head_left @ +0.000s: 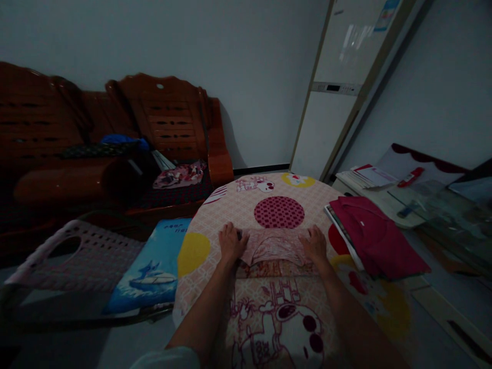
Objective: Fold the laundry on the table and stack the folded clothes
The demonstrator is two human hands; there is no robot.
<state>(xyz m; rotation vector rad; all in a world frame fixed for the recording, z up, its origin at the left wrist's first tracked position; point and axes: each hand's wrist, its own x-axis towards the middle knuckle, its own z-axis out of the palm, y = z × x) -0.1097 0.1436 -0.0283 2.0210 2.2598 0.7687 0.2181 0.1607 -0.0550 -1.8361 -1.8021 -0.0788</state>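
Observation:
A folded pink mottled garment (279, 238) with a curved neckline edge lies flat on the round table in front of me. At its left end, my left hand (232, 243) has its fingers closed on the cloth near the corner. My right hand (315, 246) grips the opposite end in much the same way. Part of each corner is hidden under my fingers. Below the neckline shows a strip of reddish-brown patterned fabric (274, 268), which may belong to the same garment. The tablecloth (219, 215) beneath is printed with cartoon dogs and coloured circles.
A stack with a folded magenta garment (372, 230) on top sits at the table's right edge. To the left stands a chair (84, 256) holding a blue printed cushion or bag (154, 266). A wooden sofa (165, 123) bears loose cloths. Papers (369, 177) lie on a side cabinet.

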